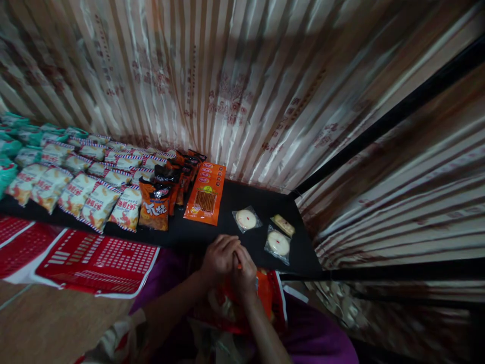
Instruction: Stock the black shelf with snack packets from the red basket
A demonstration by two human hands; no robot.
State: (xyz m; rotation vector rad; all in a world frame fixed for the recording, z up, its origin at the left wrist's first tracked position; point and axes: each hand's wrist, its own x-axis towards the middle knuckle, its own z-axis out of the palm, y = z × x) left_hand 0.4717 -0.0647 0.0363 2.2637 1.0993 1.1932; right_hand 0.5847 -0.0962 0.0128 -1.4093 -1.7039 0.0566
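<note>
My left hand [219, 258] and my right hand [244, 273] are pressed together just below the front edge of a black shelf [235, 202], fingers curled over the top of an orange-red plastic bag [265, 298] in my lap. What the fingers pinch is hidden. Closest on the shelf are two clear-wrapped round white cakes [246, 219] [278, 243] and a small pale wrapped bar [283, 225]. A flat orange snack packet [205, 194] lies left of them.
Rows of dark orange bags [154, 205], white-and-red snack bags [98, 202] and teal bags [11, 146] fill the shelf's left part. Red printed sheets [98, 260] hang off its front edge. Striped satin curtain [227, 76] forms the back; a black frame bar [379, 124] runs at right.
</note>
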